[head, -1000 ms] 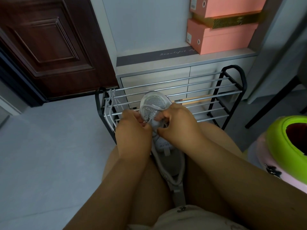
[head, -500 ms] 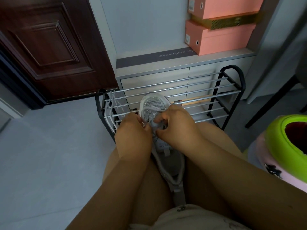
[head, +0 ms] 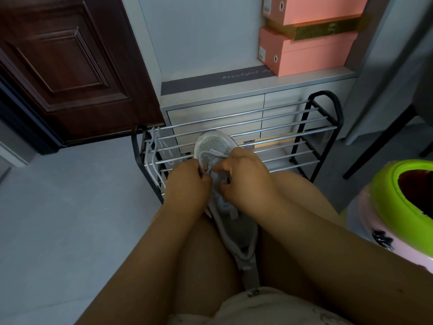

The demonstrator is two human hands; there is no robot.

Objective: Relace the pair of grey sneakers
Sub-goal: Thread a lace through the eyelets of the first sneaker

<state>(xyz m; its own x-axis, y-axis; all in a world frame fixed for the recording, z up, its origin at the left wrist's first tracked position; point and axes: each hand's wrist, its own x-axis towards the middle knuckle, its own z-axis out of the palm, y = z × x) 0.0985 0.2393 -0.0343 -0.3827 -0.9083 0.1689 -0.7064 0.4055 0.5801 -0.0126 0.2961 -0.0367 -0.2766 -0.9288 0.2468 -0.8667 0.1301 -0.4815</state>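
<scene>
While the grey sneaker [head: 216,148] lies between your thighs, toe at twelve o'clock over the shoe rack [head: 311,127], your left hand [head: 187,186] pinches its white lace [head: 203,160] and your right hand [head: 243,174] curls round the tongue area. A spare lace [head: 153,158] drapes the rack at ten o'clock.
</scene>
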